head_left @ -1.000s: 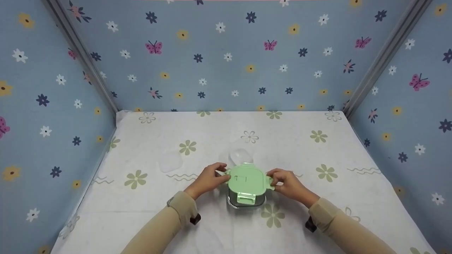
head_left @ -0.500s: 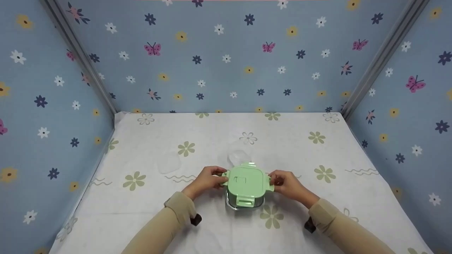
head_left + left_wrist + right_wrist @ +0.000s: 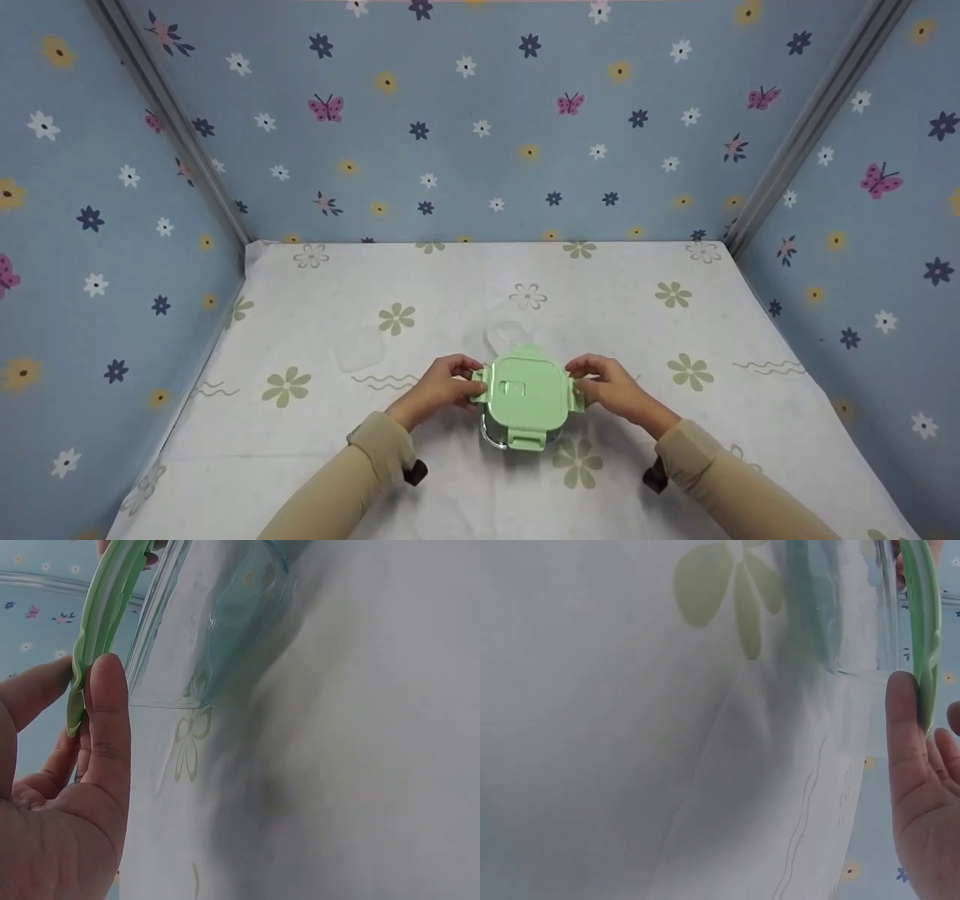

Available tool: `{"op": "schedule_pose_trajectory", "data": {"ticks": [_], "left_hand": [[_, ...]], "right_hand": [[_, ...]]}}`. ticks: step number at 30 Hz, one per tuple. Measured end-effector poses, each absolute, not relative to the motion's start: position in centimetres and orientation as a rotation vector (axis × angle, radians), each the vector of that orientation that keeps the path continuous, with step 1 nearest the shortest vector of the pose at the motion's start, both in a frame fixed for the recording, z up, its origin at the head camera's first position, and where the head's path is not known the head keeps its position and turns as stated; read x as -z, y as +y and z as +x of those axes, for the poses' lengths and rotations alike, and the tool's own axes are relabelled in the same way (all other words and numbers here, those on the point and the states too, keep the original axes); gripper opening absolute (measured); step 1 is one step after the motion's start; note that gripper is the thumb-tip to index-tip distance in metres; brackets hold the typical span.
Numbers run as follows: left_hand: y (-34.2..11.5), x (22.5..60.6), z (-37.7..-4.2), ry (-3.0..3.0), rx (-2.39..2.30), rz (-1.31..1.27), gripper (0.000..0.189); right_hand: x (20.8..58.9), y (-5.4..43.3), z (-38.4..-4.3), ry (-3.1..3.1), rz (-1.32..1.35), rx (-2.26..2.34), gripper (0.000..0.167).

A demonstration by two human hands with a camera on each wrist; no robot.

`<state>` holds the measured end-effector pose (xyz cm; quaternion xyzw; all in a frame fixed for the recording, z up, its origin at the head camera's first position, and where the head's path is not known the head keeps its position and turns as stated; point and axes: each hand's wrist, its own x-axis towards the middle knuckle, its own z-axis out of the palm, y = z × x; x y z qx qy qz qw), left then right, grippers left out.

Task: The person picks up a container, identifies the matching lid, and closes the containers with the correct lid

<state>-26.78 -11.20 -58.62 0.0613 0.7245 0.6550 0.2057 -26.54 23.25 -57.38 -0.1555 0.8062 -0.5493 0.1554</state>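
A green food-container lid (image 3: 529,405) with side flaps is held over a clear glass container (image 3: 154,630). In both wrist views a narrow gap shows between the lid and the glass rim. My left hand (image 3: 440,390) pinches the lid's left flap between thumb and fingers, plain in the left wrist view. On the other side my right hand (image 3: 616,391) holds the right flap, its thumb against the underside in the right wrist view. From the head view the lid hides most of the container; only its near lower edge shows.
Behind the lid lies a clear, rounded piece (image 3: 507,336), partly covered by it. A flat translucent square piece (image 3: 360,351) rests further left. A white flowered cloth (image 3: 637,322) covers the table, with patterned blue panels (image 3: 480,112) on three sides.
The lid has shifted slightly toward me and now covers more of the container. Both hands have moved with it, keeping hold of the side flaps.
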Motion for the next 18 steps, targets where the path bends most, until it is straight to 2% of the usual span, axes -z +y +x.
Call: {"op": "schedule_pose_trajectory", "data": {"ticks": [4,18], "left_hand": [[-11.1,58.8,-26.5,1.998,-1.818,0.172,0.036],[-11.3,59.5,-25.6,2.027,-1.737,0.169,0.022]], "right_hand": [[57.3,22.7,-26.5,2.335,-0.369,1.554,0.035],[58.0,21.3,-26.4,2.419,-0.378,1.491,0.032]]}}
